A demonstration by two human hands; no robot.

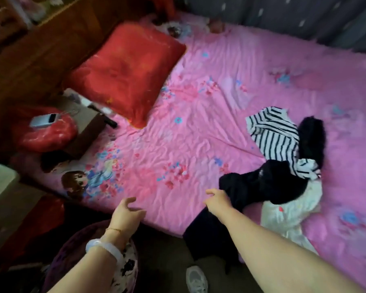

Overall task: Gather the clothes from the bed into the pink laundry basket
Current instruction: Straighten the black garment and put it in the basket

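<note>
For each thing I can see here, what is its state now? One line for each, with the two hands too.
Left hand: open, fingers curled, holding nothing, above the basket.
Right hand: grip closed on the black garment.
Black garment: partly draped over the bed edge.
Striped shirt: crumpled on the bed.
White garment: crumpled, partly under the black one.
Laundry basket: on the floor, already holding a patterned cloth.
Red pillow: lying flat.

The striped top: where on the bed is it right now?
In the head view the striped top lies right of centre on the pink sheet, between a black fuzzy garment and dark clothing.
</note>
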